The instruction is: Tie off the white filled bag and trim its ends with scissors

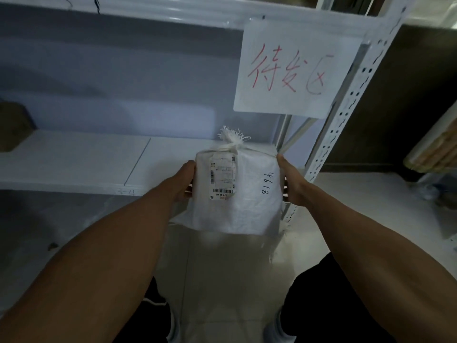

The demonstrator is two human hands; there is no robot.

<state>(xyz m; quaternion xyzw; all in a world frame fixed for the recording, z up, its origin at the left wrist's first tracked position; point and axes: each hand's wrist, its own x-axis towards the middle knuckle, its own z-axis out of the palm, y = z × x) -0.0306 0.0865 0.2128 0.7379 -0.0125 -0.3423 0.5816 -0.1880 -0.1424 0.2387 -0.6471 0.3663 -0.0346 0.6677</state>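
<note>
I hold the white filled bag (247,194) in front of me at the shelf's front edge, between both hands. My left hand (184,180) grips its left side and my right hand (290,180) grips its right side. The bag's far end is bunched into a tied knot with a short frayed tuft (232,137) that points toward the shelf. A shipping label with barcodes (222,178) is stuck on top, and "4618" is handwritten beside it. No scissors are in view.
A white metal shelf board (74,159) runs behind the bag, with a perforated upright post (346,107) on the right. A paper sign with red handwriting (294,68) hangs from the upper shelf. A brown object (12,127) sits at the far left. Tiled floor lies below.
</note>
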